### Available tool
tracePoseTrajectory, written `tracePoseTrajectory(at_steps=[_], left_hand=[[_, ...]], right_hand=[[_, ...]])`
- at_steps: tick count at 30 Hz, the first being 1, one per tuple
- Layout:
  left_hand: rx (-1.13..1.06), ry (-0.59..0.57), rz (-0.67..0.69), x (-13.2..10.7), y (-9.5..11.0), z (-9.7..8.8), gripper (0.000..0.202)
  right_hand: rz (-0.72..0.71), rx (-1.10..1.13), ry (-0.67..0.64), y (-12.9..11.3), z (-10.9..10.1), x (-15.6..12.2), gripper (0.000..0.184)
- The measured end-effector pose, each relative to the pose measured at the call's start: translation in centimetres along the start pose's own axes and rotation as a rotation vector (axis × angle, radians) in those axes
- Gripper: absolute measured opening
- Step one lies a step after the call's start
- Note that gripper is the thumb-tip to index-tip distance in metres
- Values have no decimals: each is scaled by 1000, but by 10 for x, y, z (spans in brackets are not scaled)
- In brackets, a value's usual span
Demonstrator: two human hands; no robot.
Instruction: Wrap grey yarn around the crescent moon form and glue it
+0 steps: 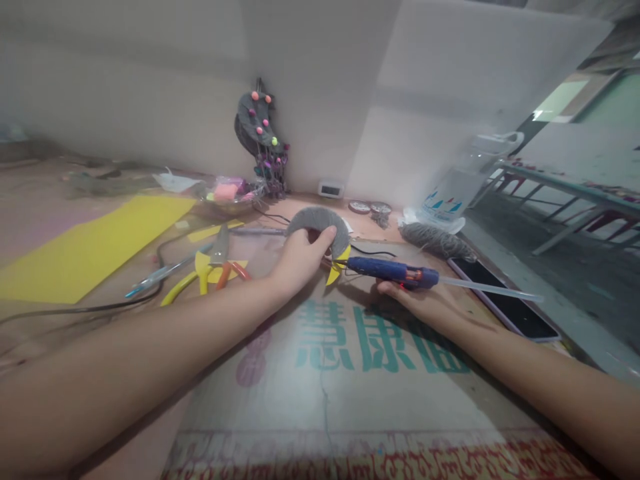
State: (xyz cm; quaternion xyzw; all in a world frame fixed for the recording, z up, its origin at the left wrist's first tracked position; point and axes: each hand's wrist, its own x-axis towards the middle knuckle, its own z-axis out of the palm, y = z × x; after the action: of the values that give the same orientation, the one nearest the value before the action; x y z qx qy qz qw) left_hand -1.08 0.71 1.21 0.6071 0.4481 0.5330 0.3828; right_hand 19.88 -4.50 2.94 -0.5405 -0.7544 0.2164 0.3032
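While the left hand (306, 259) pinches a gray crescent (319, 219) over the table (155, 443), thumb on its face, the right hand (427, 301) grasps a blue glue gun (383, 269), nozzle at a yellow scrap (332, 273) by the crescent's lower end. Left: pliers (220, 248). Right: phone (520, 313), partly behind the glue stick (493, 288). Behind: beaded crescent (249, 127).

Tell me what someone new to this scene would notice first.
Probably the blue glue gun in the right hand, its tip close to yellow paper by the gray crescent in the left hand. Next, the large yellow sheet lying at far left. Behind, near the wall, a gray ornament with bright dots stands out.
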Motion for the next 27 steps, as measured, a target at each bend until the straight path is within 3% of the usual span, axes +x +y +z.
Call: tracePoseTrajectory(at_steps=[7,13,18,27], left_hand=[[-16,-3,7,0,-2,0,32],[-12,-4,9,1,-4,0,32],[-1,-8,9,0,0,0,30],[32,-9,-5,-1,2,-1,30]], right_hand=[[-11,53,-77,2,-1,1,24],[-12,26,-70,-2,0,3,30],[-28,-5,-57,-1,1,4,25],[55,53,-41,2,3,3,29]])
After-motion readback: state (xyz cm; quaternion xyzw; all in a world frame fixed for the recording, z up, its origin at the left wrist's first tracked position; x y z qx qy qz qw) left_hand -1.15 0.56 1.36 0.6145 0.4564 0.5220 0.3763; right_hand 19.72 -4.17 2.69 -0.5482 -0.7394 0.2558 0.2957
